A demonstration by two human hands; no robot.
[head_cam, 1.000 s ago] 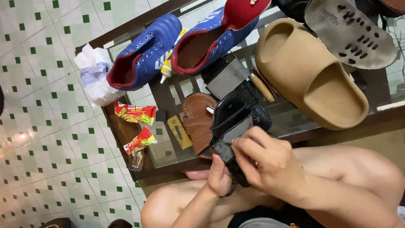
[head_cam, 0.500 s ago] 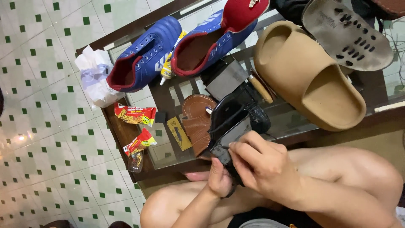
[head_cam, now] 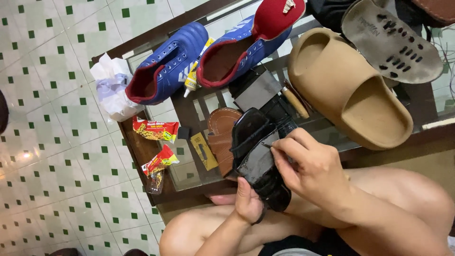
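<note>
Over my lap, just in front of the low glass-topped table (head_cam: 189,178), sits the glossy black sandal with its dark strap (head_cam: 258,156), sole turned up toward me. My left hand (head_cam: 249,201) grips it from below at the near end, fingers wrapped around the edge. My right hand (head_cam: 308,163) lies across the upper part, thumb and forefinger pinched narrow at the sole's edge; something thin may be between them, but I cannot tell what. Judging by the pose, I am mid-repair on this sandal: a flat part of the sole looks partly lifted or still being pressed, so the work seems under way rather than finished. Whether any glue is already on it I cannot make out.

Just beyond the sandal, on the table, lies a brown leather sandal (head_cam: 220,137), touching or nearly touching the black one. Behind that is a grey rectangular block (head_cam: 256,90) with a wooden-handled tool (head_cam: 295,102) beside it. A small yellow glue tube (head_cam: 194,76) rests between two blue football boots with red lining (head_cam: 166,64), and a large tan foam slide (head_cam: 348,90) fills the right side, a worn grey insole (head_cam: 388,40) above it. At the table's left edge are two red-and-yellow snack packets (head_cam: 155,129) and crumpled white tissue (head_cam: 111,87). Green-and-white floor tiles (head_cam: 47,118) spread beyond.
</note>
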